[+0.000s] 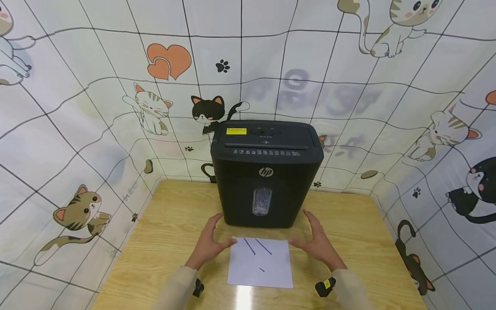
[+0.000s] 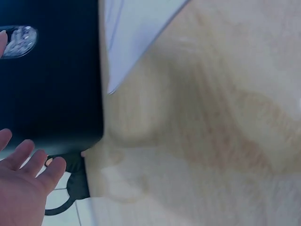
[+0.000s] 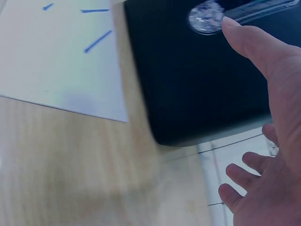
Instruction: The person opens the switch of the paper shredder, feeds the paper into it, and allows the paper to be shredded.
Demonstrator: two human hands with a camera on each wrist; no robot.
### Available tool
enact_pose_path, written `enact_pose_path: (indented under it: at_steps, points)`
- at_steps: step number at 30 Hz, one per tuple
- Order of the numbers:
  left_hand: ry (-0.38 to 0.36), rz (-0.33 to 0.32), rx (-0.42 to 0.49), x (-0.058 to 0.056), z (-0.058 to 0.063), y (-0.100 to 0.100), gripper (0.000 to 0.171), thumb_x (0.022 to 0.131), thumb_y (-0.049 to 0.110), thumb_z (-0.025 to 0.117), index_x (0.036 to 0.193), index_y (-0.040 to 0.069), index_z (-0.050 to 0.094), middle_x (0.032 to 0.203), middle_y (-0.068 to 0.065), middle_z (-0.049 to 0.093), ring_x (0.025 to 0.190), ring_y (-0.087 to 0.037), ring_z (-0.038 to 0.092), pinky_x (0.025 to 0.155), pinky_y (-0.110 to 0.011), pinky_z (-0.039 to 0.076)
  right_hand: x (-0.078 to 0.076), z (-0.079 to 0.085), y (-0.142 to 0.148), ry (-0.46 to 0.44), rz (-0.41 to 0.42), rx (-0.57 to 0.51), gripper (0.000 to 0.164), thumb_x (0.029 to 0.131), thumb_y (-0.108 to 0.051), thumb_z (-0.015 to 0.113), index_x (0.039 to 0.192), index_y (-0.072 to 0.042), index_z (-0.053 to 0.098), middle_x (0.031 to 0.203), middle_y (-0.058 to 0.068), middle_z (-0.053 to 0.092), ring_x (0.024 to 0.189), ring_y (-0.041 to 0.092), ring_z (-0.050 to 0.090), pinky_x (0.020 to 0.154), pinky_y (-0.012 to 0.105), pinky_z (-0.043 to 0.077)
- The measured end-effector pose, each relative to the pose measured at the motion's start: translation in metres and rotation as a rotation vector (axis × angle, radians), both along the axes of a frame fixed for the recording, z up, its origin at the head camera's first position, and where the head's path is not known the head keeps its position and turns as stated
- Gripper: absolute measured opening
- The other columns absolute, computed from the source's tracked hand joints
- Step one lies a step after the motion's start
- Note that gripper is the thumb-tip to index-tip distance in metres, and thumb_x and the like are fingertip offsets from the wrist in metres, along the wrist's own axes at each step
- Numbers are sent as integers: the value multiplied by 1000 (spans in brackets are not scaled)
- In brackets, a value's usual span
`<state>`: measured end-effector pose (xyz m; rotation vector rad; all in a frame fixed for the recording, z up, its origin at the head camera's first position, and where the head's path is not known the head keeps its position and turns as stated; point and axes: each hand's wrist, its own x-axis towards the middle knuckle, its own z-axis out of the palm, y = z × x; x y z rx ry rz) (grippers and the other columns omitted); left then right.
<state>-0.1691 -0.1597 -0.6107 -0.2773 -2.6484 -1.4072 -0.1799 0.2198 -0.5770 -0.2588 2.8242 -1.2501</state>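
A black HP paper shredder (image 1: 267, 196) stands upright at the back of the table, its small window (image 1: 261, 201) showing shredded bits inside. Before it lies a white sheet of paper (image 1: 260, 271) with a few blue pen strokes. My left hand (image 1: 211, 242), fingers spread, is at the shredder's lower left; its thumb appears by the sheet's far left corner. Mirroring it, my right hand (image 1: 315, 242) is at the lower right with thumb and fingers apart. Neither palm holds anything in the left wrist or right wrist view. Whether any fingertip touches the shredder I cannot tell.
The wooden table (image 1: 155, 258) reaches back to a wall covering (image 1: 263, 56) printed with cats and grid lines, which also closes in both sides. A yellow label (image 1: 236, 131) and a feed slot (image 1: 266, 146) are on the shredder's top.
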Motion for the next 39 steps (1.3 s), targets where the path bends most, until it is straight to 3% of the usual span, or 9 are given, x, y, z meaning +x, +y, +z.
enact_pose_path:
  at_steps: [6, 14, 22, 27, 33, 39]
  points:
    - [-9, -88, -98, 2, -19, 11, 97, 66, 59, 76, 143, 14, 36, 143, -2, 39, 132, -24, 38, 104, -48, 35, 5, -19, -12, -41, 4, 27, 111, 63, -66, 74, 149, -21, 21, 155, 10, 18, 140, 36, 19, 103, 64, 26]
    - [39, -164, -189, 5, -33, 26, 82, 70, 45, 80, 133, 4, 48, 139, -15, 43, 130, -31, 39, 105, -47, 34, 10, -47, -28, 14, 66, 60, 98, 65, -58, 77, 143, -14, 36, 152, 12, 27, 139, 34, 25, 106, 58, 27]
    - [105, -165, -379, 4, -46, 32, 77, 65, 46, 82, 124, 4, 55, 134, -16, 47, 128, -33, 40, 105, -45, 35, 14, -65, -41, 69, 92, 146, 85, 67, -44, 82, 133, -4, 48, 146, 16, 37, 135, 36, 31, 107, 53, 28]
    - [97, -149, -479, 6, -46, 36, 80, 65, 49, 81, 125, 4, 55, 134, -16, 46, 129, -34, 38, 105, -45, 35, 17, -72, -45, 109, 87, 234, 86, 64, -46, 83, 132, -5, 50, 144, 15, 40, 131, 35, 35, 105, 51, 32]
    - [87, -140, -558, 7, -46, 37, 84, 64, 52, 80, 128, 3, 55, 136, -17, 44, 128, -34, 37, 103, -44, 37, 18, -73, -48, 81, 84, 301, 93, 64, -50, 81, 137, -6, 46, 147, 13, 36, 134, 32, 31, 107, 48, 31]
    - [106, -150, -612, 9, -47, 36, 82, 68, 55, 76, 127, 2, 57, 136, -17, 43, 128, -35, 36, 104, -43, 37, 21, -73, -49, 103, 84, 301, 86, 65, -48, 82, 133, -6, 52, 147, 14, 35, 134, 33, 30, 105, 50, 33]
